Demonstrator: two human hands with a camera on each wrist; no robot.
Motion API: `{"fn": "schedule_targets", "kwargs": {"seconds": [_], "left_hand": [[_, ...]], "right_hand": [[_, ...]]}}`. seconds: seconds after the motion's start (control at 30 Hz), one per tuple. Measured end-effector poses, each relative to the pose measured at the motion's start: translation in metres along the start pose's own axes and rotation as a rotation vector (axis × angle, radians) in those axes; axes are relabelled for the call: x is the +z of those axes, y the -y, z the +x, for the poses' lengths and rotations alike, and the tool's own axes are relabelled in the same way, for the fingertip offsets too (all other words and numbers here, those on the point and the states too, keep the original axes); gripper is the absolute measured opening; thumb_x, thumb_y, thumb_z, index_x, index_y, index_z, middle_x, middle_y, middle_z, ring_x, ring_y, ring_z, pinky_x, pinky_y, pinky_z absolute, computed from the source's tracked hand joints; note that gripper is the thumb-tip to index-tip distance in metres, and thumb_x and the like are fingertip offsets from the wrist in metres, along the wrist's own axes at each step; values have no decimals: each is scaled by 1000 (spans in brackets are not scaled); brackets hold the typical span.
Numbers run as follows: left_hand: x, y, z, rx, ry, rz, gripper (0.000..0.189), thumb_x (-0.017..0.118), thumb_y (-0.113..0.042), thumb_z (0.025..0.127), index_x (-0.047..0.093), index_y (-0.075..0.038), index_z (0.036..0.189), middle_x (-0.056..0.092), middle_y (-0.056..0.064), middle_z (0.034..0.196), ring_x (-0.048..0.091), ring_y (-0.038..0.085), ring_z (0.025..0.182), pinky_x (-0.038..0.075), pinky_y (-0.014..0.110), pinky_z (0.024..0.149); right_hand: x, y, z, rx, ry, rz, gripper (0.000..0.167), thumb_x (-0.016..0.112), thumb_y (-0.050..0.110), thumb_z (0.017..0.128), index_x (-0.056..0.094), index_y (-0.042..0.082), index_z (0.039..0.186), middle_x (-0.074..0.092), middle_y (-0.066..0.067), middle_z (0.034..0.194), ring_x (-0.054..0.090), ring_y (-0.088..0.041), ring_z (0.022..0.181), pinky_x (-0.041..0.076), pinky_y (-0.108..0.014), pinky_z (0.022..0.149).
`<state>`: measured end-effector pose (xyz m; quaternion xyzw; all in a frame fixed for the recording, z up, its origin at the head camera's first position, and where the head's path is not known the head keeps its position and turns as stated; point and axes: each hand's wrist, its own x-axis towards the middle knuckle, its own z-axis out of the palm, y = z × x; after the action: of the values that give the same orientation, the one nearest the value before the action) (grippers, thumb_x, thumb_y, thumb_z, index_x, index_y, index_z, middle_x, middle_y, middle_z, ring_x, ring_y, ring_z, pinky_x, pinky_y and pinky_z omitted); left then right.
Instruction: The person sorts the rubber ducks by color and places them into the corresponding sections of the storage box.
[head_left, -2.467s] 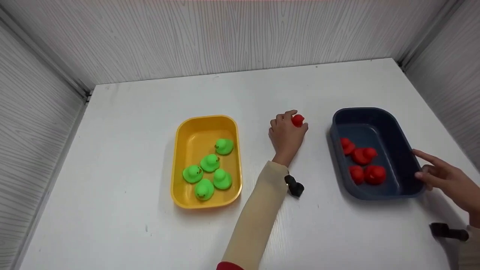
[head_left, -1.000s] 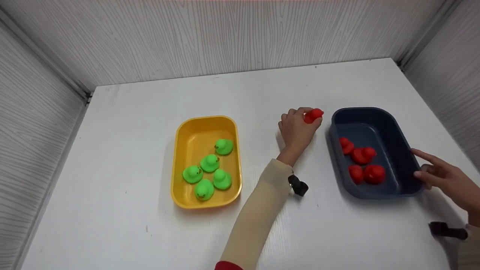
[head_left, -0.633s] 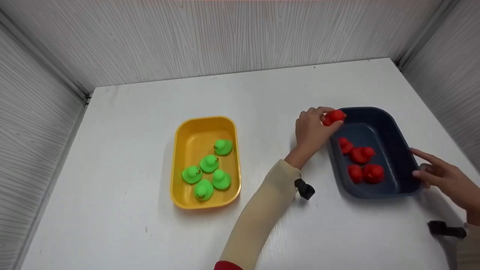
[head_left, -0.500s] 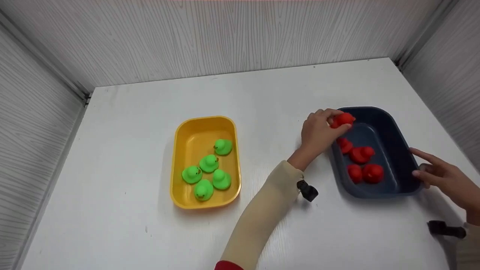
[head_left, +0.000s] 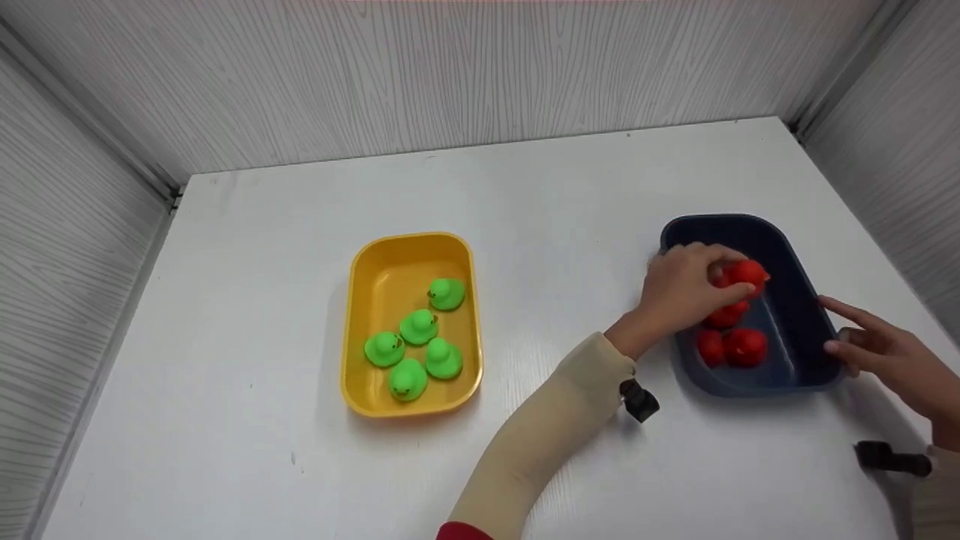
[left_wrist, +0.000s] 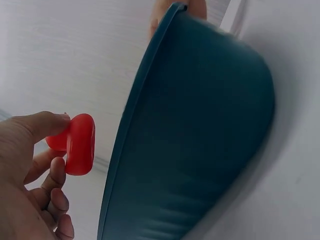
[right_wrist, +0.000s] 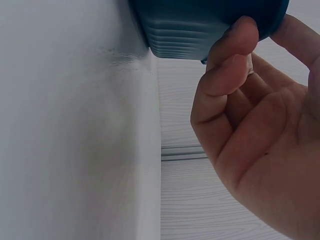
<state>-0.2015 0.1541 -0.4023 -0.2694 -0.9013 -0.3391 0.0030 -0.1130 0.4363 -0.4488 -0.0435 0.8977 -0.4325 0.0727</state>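
My left hand pinches a red rubber duck between thumb and fingers, above the left part of the dark blue tray. In the left wrist view the same red duck is held clear beside the tray's outer wall. Below my left hand lie several other red ducks in the tray, some of them partly hidden by it. At the tray's right side my right hand grips the rim. The right wrist view has its curled fingers against the tray's outside, thumb at the rim.
A yellow tray with several green rubber ducks stands left of my left forearm. Both trays are on a white table. Pale wood-grain panels enclose the back and sides.
The left hand has lifted a red duck off the table and carried it right, over the rim and into the space above the blue tray. The right hand stays on the rim.
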Motion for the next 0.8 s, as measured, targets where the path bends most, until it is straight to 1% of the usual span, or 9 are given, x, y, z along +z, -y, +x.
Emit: {"fn": "schedule_targets", "kwargs": {"seconds": [0.1,0.23,0.37,0.53,0.6,0.67,0.8], "left_hand": [[8,-13,-1,27,89,66,38,63,-54,87,62,-40,123,60,-20,93,47,-5,84,33,13,71],[19,-25,-1,55,194,156,40,60,-56,88,58,-43,126,59,-21,98,45,-5,86,34,13,71],[25,-29,1,66,240,224,41,58,-57,88,57,-44,128,59,-21,98,44,-3,86,34,14,71],[29,-30,2,47,274,281,41,57,-58,89,56,-45,128,61,-24,108,44,0,90,35,16,76],[30,-32,3,40,278,290,40,57,-58,89,56,-46,127,61,-24,109,45,-1,91,35,17,78],[31,-35,4,39,289,298,40,56,-58,89,55,-47,128,61,-25,106,44,-1,92,35,17,79],[35,-40,4,59,318,298,40,56,-58,90,54,-48,128,60,-24,103,44,-1,92,35,16,78]], "right_hand": [[0,-1,0,29,-6,-22,63,54,12,98,27,26,153,50,5,69,49,-13,62,40,-22,59],[1,-1,1,52,-1,-43,63,54,15,99,26,26,153,48,4,68,49,-15,61,40,-22,60],[0,1,2,55,3,-50,62,53,16,99,25,27,154,47,3,68,48,-15,61,40,-23,59],[0,2,3,33,4,-31,62,53,14,99,26,27,153,47,5,67,48,-14,61,39,-24,59],[0,2,3,32,-1,-24,62,54,13,98,27,27,153,48,5,67,49,-13,60,38,-24,59],[-2,3,2,34,-5,-29,62,55,14,98,28,28,153,48,5,67,49,-13,61,38,-23,59],[-2,4,1,46,-6,-53,62,54,15,98,27,28,153,49,4,68,50,-15,62,39,-22,59]]}}
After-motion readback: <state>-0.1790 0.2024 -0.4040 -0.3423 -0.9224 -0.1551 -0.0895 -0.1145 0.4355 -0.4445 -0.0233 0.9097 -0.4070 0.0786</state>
